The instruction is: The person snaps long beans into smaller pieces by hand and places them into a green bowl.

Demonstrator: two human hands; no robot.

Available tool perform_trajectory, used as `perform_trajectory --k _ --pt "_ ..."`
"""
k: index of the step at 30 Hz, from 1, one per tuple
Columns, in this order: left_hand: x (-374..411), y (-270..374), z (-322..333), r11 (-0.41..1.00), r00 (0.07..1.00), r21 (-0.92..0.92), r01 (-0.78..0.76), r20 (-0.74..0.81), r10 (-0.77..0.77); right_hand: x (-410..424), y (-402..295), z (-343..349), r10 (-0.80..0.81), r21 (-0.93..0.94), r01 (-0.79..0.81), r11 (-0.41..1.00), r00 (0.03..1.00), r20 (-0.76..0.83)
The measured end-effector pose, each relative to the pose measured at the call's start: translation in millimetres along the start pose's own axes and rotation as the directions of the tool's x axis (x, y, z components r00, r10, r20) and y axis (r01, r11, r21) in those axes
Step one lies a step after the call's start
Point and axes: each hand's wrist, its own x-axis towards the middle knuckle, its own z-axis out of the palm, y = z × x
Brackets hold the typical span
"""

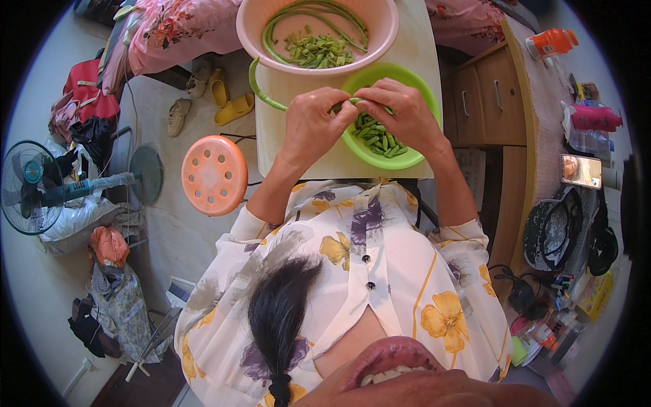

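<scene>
A long green bean (269,99) runs between my two hands, its free end curving up to the left beside the pink basin. My left hand (321,119) grips it with thumb and fingertips. Close against that hand, my right hand (402,109) pinches the bean's other end above the lime green bowl (432,96). Short cut bean pieces (384,138) lie in this bowl, partly hidden by my right hand. In the pink basin (249,35) behind, several whole long beans (325,7) curl around a heap of broken green scraps (320,51).
Both vessels stand on a pale wooden table (285,163). On the floor to the left are an orange plastic stool (214,175), yellow slippers (235,109) and a standing fan (33,185). A wooden desk with drawers (491,102) stands at right, bearing a phone (581,171) and a cap (553,229).
</scene>
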Motion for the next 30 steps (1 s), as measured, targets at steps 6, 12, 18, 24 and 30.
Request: perform_trajectory --k 6,12,18,24,30 --pt "0.1 -12.1 -10.2 0.957 0.966 -0.233 0.172 0.230 -0.118 -1.2 1.8 -5.2 0.044 0.121 -0.048 0.992 0.998 0.041" --pt "1.7 -11.6 -17.3 0.901 0.931 -0.363 0.236 0.351 -0.103 -2.8 -0.7 -4.8 0.081 0.202 -0.079 0.976 0.997 -0.003" --pt "0.2 -11.4 -14.5 0.861 0.950 -0.454 0.230 0.296 -0.098 -11.5 -8.7 21.6 0.144 0.237 -0.086 0.968 0.961 -0.236" --pt "-4.5 -6.9 -10.4 0.829 0.958 -0.491 0.267 0.225 -0.176 -11.4 -21.5 44.6 0.209 0.226 -0.123 0.966 0.888 -0.410" --pt "-8.5 -5.7 -1.5 0.791 0.966 -0.555 0.258 0.132 -0.222 -10.6 -28.6 59.1 0.238 0.218 -0.146 0.965 0.837 -0.492"
